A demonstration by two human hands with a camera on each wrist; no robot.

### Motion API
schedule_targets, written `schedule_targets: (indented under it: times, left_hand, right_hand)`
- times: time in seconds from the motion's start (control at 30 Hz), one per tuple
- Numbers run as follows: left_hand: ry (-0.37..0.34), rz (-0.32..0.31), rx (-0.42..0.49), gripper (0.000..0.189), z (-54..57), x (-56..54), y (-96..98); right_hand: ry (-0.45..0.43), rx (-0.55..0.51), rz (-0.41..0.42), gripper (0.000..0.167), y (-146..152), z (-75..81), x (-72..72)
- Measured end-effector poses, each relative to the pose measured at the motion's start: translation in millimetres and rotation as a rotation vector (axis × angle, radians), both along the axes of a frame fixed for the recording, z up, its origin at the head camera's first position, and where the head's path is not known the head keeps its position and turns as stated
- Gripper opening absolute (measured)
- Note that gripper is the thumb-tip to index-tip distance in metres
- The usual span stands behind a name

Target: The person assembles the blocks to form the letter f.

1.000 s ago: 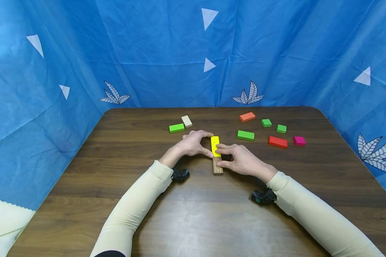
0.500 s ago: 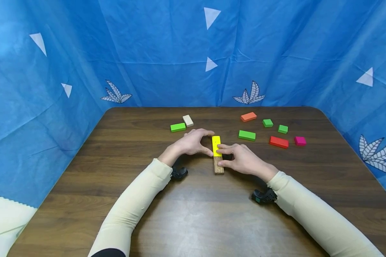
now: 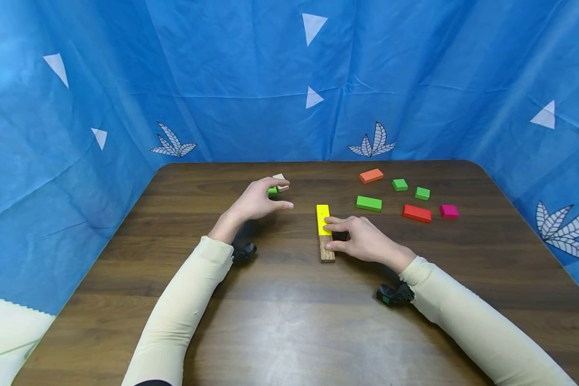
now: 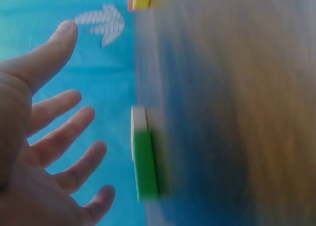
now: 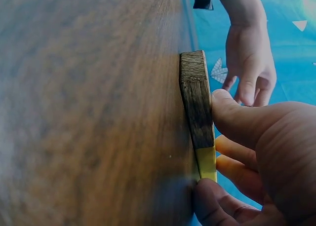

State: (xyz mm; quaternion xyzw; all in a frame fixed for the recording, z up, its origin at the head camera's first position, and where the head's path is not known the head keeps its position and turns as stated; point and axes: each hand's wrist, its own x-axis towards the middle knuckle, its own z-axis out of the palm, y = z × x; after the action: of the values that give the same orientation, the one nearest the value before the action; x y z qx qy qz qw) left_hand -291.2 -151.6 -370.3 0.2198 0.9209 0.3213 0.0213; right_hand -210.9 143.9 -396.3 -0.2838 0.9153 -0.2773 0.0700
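Head view: the right hand (image 3: 364,240), just right of centre, rests its fingertips on the yellow block (image 3: 322,212) and its thumb on the brown block (image 3: 326,254). Thumb and fingers are apart. These 2 blocks lie in 1 line, end to end, yellow above brown in the frame. The left hand (image 3: 254,201), left of centre, has thumb and fingers spread and partly hides the lime block (image 3: 272,191) and the white block (image 3: 283,187). At upper right lie 1 orange block (image 3: 371,176), 2 small green blocks (image 3: 399,185), 1 long green block (image 3: 369,203), 1 red block (image 3: 417,213) and 1 pink block (image 3: 449,212).

Left wrist view, partly blurred: the left hand fills the left side, thumb raised, fingers fanned. The lime and white blocks are at lower centre, apart from the fingertips. Part of the yellow block shows at the top edge.

Right wrist view: the thumb, right of centre, touches the brown block; the other fingers lie by the yellow block below it. The left hand hangs at upper right.
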Motion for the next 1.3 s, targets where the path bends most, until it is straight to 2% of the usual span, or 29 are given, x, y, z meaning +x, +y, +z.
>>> schedule_targets:
  times: [0.17, 0.47, 0.7, 0.93, 1.3]
  left_hand:
    - [0.002, 0.087, 0.023, 0.067, -1.5, -13.4, -21.9]
    - [-0.099, 0.165, 0.027, 0.065, -10.8, -29.1, -47.8]
    - [-0.162, 0.169, 0.033, 0.064, -13.3, -37.5, -52.6]
    - [-0.181, 0.179, -0.002, 0.058, -17.2, -42.7, -54.6]
    - [-0.186, 0.208, -0.044, 0.051, -23.9, -43.1, -59.1]
  right_hand:
    - [0.011, -0.001, 0.001, 0.059, 0.0, 0.4, 0.5]
    - [0.007, -0.008, 0.009, 0.059, 1.1, 0.5, 0.5]
    - [0.009, -0.013, 0.007, 0.059, 2.1, 0.0, 1.3]
    - [0.005, -0.008, 0.007, 0.059, 1.8, 1.1, 1.7]
    - [-0.012, -0.014, 0.007, 0.059, 1.2, 0.2, 1.7]
